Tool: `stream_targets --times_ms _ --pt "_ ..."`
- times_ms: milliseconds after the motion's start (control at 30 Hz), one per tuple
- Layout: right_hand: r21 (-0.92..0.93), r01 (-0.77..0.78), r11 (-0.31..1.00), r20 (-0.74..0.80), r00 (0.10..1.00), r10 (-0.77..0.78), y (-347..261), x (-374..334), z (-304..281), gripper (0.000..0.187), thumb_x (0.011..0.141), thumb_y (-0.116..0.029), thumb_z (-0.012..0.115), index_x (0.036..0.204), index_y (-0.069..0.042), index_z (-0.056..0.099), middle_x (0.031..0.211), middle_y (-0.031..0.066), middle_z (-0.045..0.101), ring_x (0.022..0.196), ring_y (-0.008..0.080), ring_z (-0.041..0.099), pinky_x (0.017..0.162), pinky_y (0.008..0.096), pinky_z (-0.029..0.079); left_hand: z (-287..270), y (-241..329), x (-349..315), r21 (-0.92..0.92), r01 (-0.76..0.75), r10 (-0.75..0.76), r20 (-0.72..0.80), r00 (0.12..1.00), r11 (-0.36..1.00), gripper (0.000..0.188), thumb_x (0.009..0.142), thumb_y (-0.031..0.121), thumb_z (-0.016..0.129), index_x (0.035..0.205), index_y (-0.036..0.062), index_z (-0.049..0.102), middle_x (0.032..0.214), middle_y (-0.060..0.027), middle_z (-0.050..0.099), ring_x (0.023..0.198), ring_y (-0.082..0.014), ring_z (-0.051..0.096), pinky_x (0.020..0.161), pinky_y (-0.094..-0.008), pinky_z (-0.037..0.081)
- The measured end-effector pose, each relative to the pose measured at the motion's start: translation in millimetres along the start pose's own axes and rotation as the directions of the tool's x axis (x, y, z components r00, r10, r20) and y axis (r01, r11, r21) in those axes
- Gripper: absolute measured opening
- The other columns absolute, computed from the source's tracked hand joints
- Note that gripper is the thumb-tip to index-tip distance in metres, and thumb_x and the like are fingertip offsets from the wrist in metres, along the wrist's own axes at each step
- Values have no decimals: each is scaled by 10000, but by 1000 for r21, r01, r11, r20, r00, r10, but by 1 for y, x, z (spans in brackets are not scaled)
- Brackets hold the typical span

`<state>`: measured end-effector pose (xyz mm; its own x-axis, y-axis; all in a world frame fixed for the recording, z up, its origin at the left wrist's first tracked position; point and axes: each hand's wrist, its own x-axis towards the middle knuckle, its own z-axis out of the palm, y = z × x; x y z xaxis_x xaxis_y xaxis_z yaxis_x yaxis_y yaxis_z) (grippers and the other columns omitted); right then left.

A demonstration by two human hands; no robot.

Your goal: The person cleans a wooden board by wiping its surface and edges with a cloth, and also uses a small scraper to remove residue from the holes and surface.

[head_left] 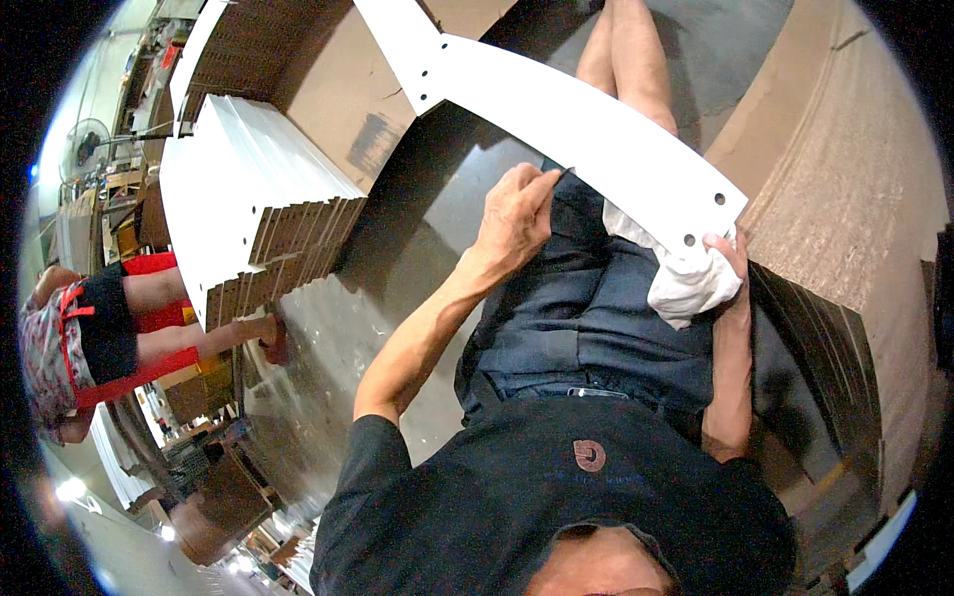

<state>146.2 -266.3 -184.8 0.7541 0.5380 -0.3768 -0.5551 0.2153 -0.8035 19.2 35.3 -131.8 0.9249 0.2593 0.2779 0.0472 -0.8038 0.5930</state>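
Note:
A long, curved white panel [566,104] with dark round holes near its ends slants across in front of me, above my lap. My right hand [733,260] is closed at its right end, gripping a crumpled white cloth [686,288] against the panel's edge. My left hand [517,214] is closed in a pinch beside the panel's near edge, around its middle. A small dark tip shows at those fingers, too small to name.
A tall stack of white panels [263,164] with brown edges stands at the left. Cardboard [348,109] lies behind it. Brown boards [815,199] are at the right, above a stack of dark-edged sheets [820,348]. Another person [94,333] is at the far left, near a fan [87,149].

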Motion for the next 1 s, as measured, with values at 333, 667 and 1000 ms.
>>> stream_targets --times_ms 333,667,1000 --pt "-46 29 999 -80 996 -32 25 1 -24 344 868 -121 626 1169 41 599 1096 141 626 992 225 629 886 339 513 -1 -6 8 124 -4 4 4 1000 992 303 841 -37 595 1130 4 678 874 -156 596 782 -311 606 695 -389 492" --pt "-260 139 955 31 990 -136 31 6 -37 319 883 -112 625 1152 58 596 1169 163 600 1042 224 623 892 347 526 0 -1 10 59 -16 10 103 995 998 326 829 -52 569 1150 -48 627 881 -183 559 820 -352 573 743 -430 478" --pt "-180 90 980 44 996 -83 7 1 -17 306 880 -88 620 1146 61 598 1095 152 630 1007 235 645 869 343 538 10 35 1 -118 -116 138 194 971 986 403 794 -95 596 1186 -12 638 883 -162 586 785 -337 608 679 -396 500"
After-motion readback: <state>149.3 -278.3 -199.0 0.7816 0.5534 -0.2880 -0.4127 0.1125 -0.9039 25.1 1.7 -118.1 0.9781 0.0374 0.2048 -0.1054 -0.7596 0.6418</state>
